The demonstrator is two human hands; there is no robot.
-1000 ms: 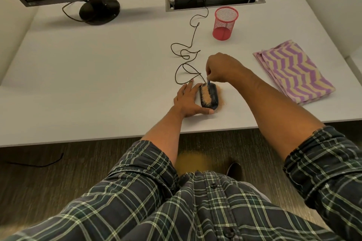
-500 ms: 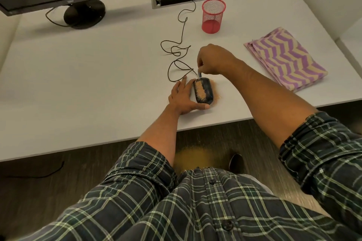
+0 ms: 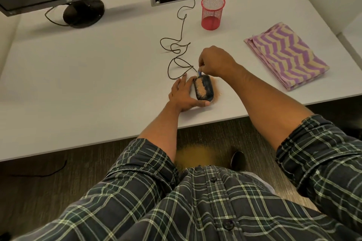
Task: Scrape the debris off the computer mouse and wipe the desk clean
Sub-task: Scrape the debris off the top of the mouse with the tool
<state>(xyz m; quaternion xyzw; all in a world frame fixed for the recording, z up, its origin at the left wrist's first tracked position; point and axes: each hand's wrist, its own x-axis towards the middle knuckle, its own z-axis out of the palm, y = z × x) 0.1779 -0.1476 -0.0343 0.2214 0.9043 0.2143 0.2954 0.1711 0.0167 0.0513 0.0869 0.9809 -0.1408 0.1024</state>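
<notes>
Nearest the worktop's (image 3: pixel 98 103) front edge, just right of frame centre, the left hand (image 3: pixel 183 95) lies with fingers fairly straight along the left side of the computer mouse (image 3: pixel 203 89) and its thumb hooked round the near end, probably to keep the mouse from sliding under the scraping. Tan debris (image 3: pixel 200 90) coats the mouse's left half, and more has spilled onto the worktop at its right. Just beyond, the right hand (image 3: pixel 215 61) is curled tight, pinching a small blue scraper (image 3: pixel 199 73) whose tip meets the mouse's far end. Farther off, at the right of the frame, a folded chevron cloth (image 3: pixel 286 55) waits untouched, likely for wiping. The mouse's cable (image 3: pixel 176 51) loops away toward the top centre.
</notes>
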